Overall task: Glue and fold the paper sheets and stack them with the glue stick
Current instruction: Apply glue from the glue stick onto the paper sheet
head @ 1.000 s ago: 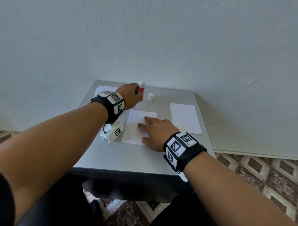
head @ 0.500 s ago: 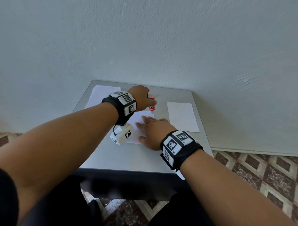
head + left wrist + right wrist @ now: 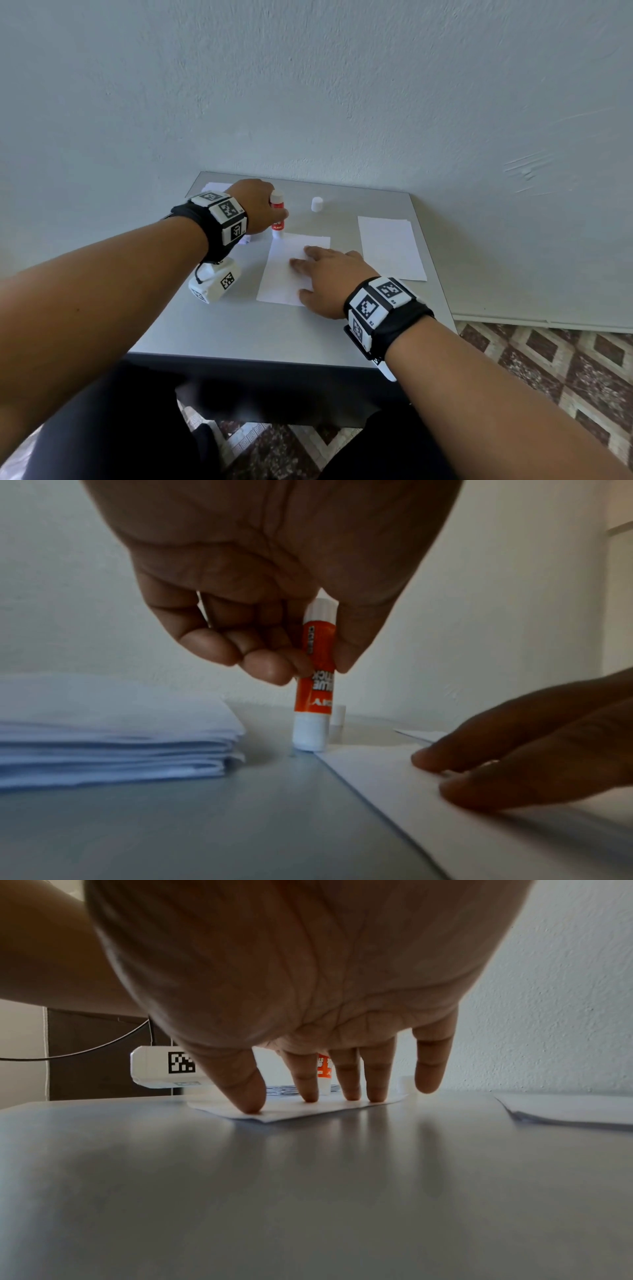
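Glue stick down on the paper corner

Left hand [image 3: 255, 205] pinches the upside-down glue stick [image 3: 277, 219] at the sheet's [image 3: 287, 270] far corner; right hand [image 3: 329, 277] presses it flat-fingered on the grey table [image 3: 239, 329], against a pale wall [image 3: 308, 85], patterned tile floor [image 3: 548, 370] below

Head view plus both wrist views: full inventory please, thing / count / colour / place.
glue stick: 1, red-orange and white, uncapped, tip down at far left corner of the centre sheet
cap: 1, white, upright near table's far edge
centre sheet: 1, white, flat mid-table
folded stack: 1 pile, white, table's far left
unfolded sheets: small pile, exact count unclear, white, table's right
table: 1, grey, against wall
wall: pale, behind table
floor: brown-and-cream patterned tiles
left hand: pinches glue stick
right hand: fingers straight, presses centre sheet
wrist cameras: 2, white, marker-tagged, black straps
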